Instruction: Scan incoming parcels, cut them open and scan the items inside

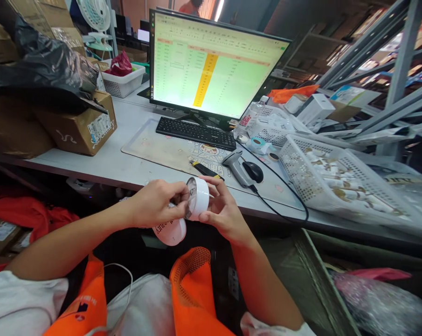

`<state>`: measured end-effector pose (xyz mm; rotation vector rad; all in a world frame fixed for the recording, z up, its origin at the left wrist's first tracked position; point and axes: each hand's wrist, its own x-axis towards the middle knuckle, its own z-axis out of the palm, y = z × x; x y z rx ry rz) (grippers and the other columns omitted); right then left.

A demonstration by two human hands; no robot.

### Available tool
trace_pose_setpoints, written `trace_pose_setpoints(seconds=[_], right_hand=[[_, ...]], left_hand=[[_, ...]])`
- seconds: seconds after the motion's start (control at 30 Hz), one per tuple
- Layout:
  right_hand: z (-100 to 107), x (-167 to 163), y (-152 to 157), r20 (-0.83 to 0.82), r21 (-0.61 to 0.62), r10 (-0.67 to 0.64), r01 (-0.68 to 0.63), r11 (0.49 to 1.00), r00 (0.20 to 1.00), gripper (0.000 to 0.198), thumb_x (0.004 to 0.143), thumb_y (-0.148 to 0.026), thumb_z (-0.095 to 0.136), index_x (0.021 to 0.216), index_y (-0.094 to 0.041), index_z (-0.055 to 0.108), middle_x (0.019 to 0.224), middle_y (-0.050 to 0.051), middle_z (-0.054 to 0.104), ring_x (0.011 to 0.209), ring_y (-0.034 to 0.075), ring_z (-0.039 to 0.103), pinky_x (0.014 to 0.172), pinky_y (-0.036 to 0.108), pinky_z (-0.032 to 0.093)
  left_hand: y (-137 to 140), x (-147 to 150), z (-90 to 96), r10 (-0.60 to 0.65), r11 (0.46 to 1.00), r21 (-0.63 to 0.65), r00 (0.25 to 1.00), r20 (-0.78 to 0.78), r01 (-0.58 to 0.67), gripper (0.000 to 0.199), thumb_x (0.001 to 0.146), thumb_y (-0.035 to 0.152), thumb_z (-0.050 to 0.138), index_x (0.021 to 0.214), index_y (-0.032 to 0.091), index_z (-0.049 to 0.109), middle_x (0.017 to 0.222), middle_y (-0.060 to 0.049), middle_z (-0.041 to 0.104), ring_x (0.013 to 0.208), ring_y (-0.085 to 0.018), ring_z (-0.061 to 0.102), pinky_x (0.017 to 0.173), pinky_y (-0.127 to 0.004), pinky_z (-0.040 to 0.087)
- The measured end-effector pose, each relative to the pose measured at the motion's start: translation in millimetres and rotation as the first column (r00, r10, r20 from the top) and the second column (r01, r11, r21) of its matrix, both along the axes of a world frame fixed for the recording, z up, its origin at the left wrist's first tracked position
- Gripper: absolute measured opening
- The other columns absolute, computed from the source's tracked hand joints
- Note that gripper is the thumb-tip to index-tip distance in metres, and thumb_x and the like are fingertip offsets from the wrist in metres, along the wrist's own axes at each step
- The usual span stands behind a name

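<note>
My right hand (224, 210) grips a short white round tub (202, 198) from its right side, with the thumb below and the fingers behind it. The tub is tilted so that its mouth, greyish inside, faces left. My left hand (163, 200) is closed, and its fingertips pinch at the mouth's near edge. A white round lid (172, 232) with dark lettering hangs under the left hand, partly covered by the curled fingers. Whether the lid is joined to the tub is hidden. Both hands are just in front of the desk edge, above my lap.
On the desk (134, 172) are a monitor (214, 60), keyboard (193, 133), barcode scanner (238, 169), black mouse (252, 171) and yellow-black cutter (205, 170). A white basket (301, 182) of small items stands right. Cardboard boxes (79, 123) with black plastic (46, 65) are left.
</note>
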<state>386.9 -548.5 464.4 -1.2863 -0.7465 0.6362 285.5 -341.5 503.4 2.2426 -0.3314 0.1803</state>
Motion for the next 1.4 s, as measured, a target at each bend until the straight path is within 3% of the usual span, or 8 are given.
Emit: trace_pose_setpoints(seconds=[0.2, 0.67, 0.87, 0.97, 1.07, 1.17, 1.23, 1.4], right_hand=[[7, 3, -9, 0.008, 0.042, -0.083, 0.082, 0.996, 0.997, 0.090, 0.061, -0.074, 0.087, 0.133, -0.030, 0.057, 0.130, 0.009, 0.064, 0.110, 0.027, 0.065, 0.087, 0.036, 0.056], [6, 3, -7, 0.014, 0.026, -0.042, 0.042, 0.999, 0.999, 0.088, 0.061, -0.069, 0.090, 0.133, -0.030, 0.055, 0.127, 0.009, 0.064, 0.104, 0.024, 0.067, 0.080, 0.032, 0.059], [4, 1, 5, -0.039, -0.052, 0.038, -0.040, 0.998, 0.999, 0.085, 0.065, -0.065, 0.090, 0.130, -0.027, 0.052, 0.117, 0.010, 0.067, 0.091, 0.023, 0.071, 0.072, 0.033, 0.061], [-5, 3, 7, -0.090, -0.026, 0.038, -0.041, 0.999, 0.995, 0.086, 0.067, -0.071, 0.085, 0.133, -0.026, 0.051, 0.116, 0.011, 0.069, 0.090, 0.024, 0.071, 0.070, 0.033, 0.061], [-16, 7, 5, -0.118, 0.035, 0.056, -0.052, 0.998, 0.992, 0.088, 0.068, -0.077, 0.080, 0.135, -0.027, 0.055, 0.119, 0.011, 0.069, 0.095, 0.025, 0.070, 0.074, 0.035, 0.061], [-21, 9, 3, -0.026, 0.072, 0.002, 0.000, 0.997, 1.000, 0.091, 0.063, -0.070, 0.088, 0.138, -0.028, 0.057, 0.129, 0.011, 0.065, 0.109, 0.026, 0.067, 0.088, 0.036, 0.059], [-21, 8, 3, 0.029, 0.060, 0.026, -0.028, 0.998, 0.999, 0.093, 0.062, -0.059, 0.094, 0.142, -0.031, 0.054, 0.136, 0.011, 0.062, 0.112, 0.026, 0.065, 0.088, 0.036, 0.059], [-23, -6, 14, 0.123, 0.016, 0.087, -0.090, 0.996, 0.989, 0.091, 0.065, -0.042, 0.097, 0.144, -0.034, 0.052, 0.141, 0.010, 0.058, 0.122, 0.027, 0.062, 0.090, 0.038, 0.060]], left_hand=[[23, 1, -5.7, -0.044, 0.969, -0.245, 0.999, -0.013, 0.039, 0.011, 0.089, 0.025, 0.059, 0.083, 0.016, 0.057, 0.076, 0.003, 0.059, 0.067, -0.010, 0.052, 0.061, -0.020, 0.041], [20, -1, -8.0, 0.027, 0.999, 0.018, 0.995, 0.091, -0.029, 0.012, 0.091, 0.027, 0.055, 0.083, 0.018, 0.054, 0.072, 0.003, 0.055, 0.063, -0.011, 0.048, 0.062, -0.023, 0.038], [0, 0, -5.2, -0.035, 0.987, 0.160, 0.996, 0.081, 0.022, 0.027, 0.095, 0.031, 0.061, 0.119, 0.021, 0.061, 0.102, -0.003, 0.073, 0.084, -0.017, 0.067, 0.075, -0.027, 0.047], [0, 5, -12.3, -0.047, 0.998, 0.047, 0.996, 0.070, 0.044, 0.037, 0.092, 0.031, 0.067, 0.127, 0.022, 0.059, 0.110, -0.004, 0.072, 0.093, -0.018, 0.068, 0.082, -0.029, 0.050], [9, 12, -21.8, -0.089, 0.953, -0.290, 0.996, 0.011, 0.089, 0.040, 0.088, 0.036, 0.074, 0.123, 0.020, 0.061, 0.102, -0.004, 0.070, 0.085, -0.016, 0.067, 0.076, -0.026, 0.052], [17, 20, -30.3, -0.038, 0.706, -0.708, 0.999, -0.015, 0.016, 0.039, 0.092, 0.053, 0.066, 0.109, 0.018, 0.059, 0.071, 0.003, 0.057, 0.054, -0.010, 0.052, 0.054, -0.023, 0.042], [16, 25, -36.0, 0.046, 0.559, -0.827, 0.998, -0.048, -0.065, 0.040, 0.094, 0.058, 0.059, 0.101, 0.019, 0.056, 0.061, 0.007, 0.046, 0.045, -0.008, 0.039, 0.047, -0.022, 0.033], [-2, 36, -48.3, 0.396, 0.693, -0.639, 0.917, -0.049, -0.333, 0.037, 0.099, 0.049, 0.052, 0.085, 0.016, 0.062, 0.080, -0.002, 0.061, 0.074, -0.014, 0.056, 0.069, -0.025, 0.044]])
